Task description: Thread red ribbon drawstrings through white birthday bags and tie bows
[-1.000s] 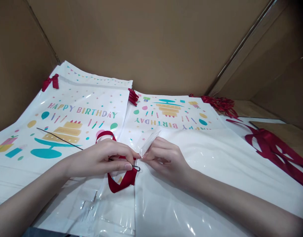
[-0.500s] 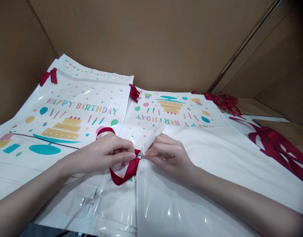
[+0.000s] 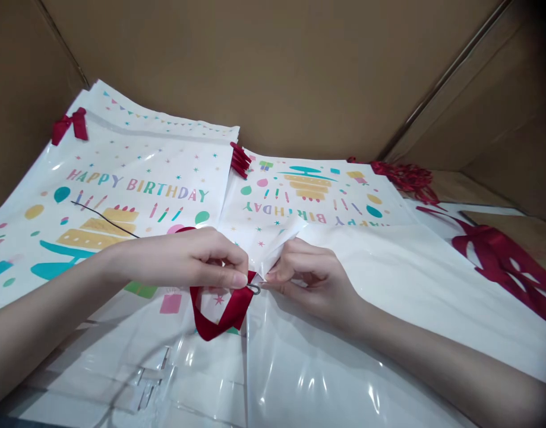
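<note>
Left hand pinching hooked wire (red ribbon at hook); right hand pinching white plastic.

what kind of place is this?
Likely a small hand-assembly or packing station, boxed in by brown panels. What points to it: stacked Happy Birthday printed sheets or bags, a heap of red ribbon, and a thin metal tool with a curved end.

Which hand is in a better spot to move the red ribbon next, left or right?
Probably the left hand: it holds the wire hook, whose looped end is right by the red ribbon, near its fingertips. The right hand pinches folded white plastic, so it looks busy.
</note>
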Demonstrator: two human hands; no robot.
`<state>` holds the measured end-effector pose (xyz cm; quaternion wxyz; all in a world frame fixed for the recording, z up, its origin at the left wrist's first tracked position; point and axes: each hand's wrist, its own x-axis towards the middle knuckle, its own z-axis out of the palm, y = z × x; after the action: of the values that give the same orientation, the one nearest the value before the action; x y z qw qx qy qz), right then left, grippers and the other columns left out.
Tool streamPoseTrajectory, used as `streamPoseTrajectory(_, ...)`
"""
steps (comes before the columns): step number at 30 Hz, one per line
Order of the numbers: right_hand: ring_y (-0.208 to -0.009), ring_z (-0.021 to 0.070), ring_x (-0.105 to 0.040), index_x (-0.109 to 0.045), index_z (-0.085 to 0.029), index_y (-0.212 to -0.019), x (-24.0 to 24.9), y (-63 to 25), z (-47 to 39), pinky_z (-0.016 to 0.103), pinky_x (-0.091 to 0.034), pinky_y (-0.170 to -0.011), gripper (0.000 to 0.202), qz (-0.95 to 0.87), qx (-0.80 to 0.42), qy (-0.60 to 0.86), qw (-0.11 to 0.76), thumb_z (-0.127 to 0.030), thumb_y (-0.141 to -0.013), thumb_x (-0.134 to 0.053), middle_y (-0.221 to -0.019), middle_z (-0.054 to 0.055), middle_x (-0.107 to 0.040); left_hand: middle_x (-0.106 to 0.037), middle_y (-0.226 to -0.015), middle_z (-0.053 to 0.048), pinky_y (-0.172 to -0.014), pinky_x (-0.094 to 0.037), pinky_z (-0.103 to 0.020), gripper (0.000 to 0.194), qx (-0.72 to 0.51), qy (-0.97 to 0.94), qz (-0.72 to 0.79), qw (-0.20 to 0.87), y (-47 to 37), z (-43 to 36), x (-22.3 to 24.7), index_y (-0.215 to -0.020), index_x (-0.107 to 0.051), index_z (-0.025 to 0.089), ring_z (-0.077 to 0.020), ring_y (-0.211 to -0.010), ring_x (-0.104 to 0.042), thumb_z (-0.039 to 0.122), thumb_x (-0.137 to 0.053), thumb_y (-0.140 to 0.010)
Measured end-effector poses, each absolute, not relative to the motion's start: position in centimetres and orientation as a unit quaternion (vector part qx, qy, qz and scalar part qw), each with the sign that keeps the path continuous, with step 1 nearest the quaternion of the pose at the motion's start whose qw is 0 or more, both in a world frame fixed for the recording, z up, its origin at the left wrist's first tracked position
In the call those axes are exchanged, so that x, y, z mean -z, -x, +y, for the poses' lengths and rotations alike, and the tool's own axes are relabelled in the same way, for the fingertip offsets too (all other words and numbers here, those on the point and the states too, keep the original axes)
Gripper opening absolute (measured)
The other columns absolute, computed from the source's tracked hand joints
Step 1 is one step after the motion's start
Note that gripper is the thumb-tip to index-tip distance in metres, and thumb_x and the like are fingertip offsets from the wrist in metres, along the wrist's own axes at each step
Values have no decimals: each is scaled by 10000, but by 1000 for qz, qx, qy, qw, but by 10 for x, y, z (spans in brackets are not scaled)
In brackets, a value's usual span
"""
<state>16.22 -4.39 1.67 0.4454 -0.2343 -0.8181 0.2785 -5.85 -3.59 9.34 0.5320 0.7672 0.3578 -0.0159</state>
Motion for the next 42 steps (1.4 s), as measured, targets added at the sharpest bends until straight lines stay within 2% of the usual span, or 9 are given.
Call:
streamPoseTrajectory(5,-589,99,-510,-614,-162,-614,-17,-161,-44,224,-387,-509,188,-819,-266,237,449,-158,-788,-685,-605,11,-581,-503,-635,10,-506,-330,-182,333,-16,-801,339,493,63,-46,-94,-702,-526,152,-83,-582,-448,372,-434,-933)
streamPoseTrajectory(10,-619,108,-540,-648,-162,-665,-17,-160,-45,230,-414,-532,135,-814,-267,234,460,-157,-797,-676,-648,26,-605,-605,-788,-22,-605,-395,-189,279,-64,-824,346,444,67,-58,-93,-794,-597,160,-103,-696,-546,350,-450,-937)
streamPoseTrajectory(22,-645,120,-542,-648,-158,-665,-17,-161,-45,242,-425,-561,157,-816,-266,246,450,-219,-806,-683,-662,36,-604,-572,-656,21,-550,-330,-183,301,-92,-842,388,362,53,-65,-76,-751,-544,157,-72,-587,-474,331,-396,-949)
streamPoseTrajectory(26,-641,121,-535,-648,-164,-672,-16,-161,-44,249,-427,-575,188,-821,-262,245,445,-268,-828,-663,-650,32,-591,-550,-631,24,-523,-307,-188,287,-103,-843,402,343,51,-64,-71,-764,-557,153,-73,-560,-448,344,-430,-936)
streamPoseTrajectory(36,-647,124,-540,-639,-168,-678,-17,-160,-45,260,-438,-588,176,-816,-263,242,455,-245,-837,-651,-659,33,-607,-588,-966,-46,-712,-431,-189,193,-152,-864,330,350,56,-64,-68,-845,-607,163,-104,-821,-560,270,-472,-931)
streamPoseTrajectory(42,-648,122,-555,-652,-164,-676,-18,-160,-46,257,-443,-573,149,-809,-257,234,475,-211,-816,-670,-668,38,-619,-626,-1057,-21,-754,-452,-171,92,-197,-872,321,315,61,-71,-70,-845,-608,180,-94,-886,-600,195,-534,-898)
